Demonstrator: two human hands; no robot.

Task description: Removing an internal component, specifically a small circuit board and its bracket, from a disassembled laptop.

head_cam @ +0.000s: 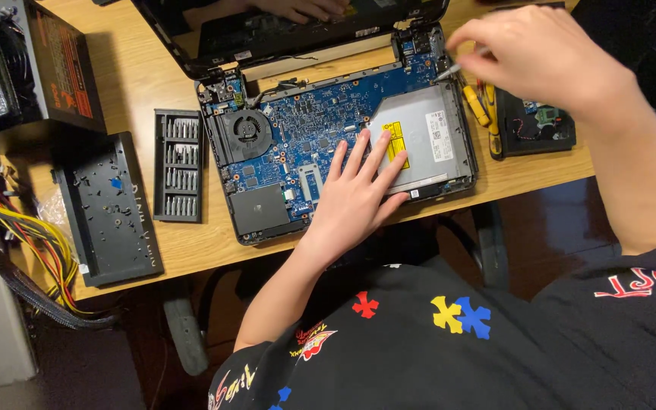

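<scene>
An opened laptop (267, 144) lies on the wooden desk, its blue circuit board, round fan (246, 127) and silver optical drive (430, 137) exposed. My left hand (358, 193) rests flat, fingers spread, on the laptop's front part, touching the board and the drive's left edge. My right hand (537, 53) is closed around a slim screwdriver (453, 70) whose tip sits at the laptop's upper right corner by the hinge. The laptop's dark screen lid (282, 38) leans back beyond the board.
A grey tray of screwdriver bits (178, 163) and a black keyboard panel (111, 209) lie left of the laptop. A power supply box (58, 64) with coloured cables (36, 243) sits far left. Yellow-handled tools (480, 106) and a small black part (537, 125) lie right. Another person's hand (298, 9) shows at the top.
</scene>
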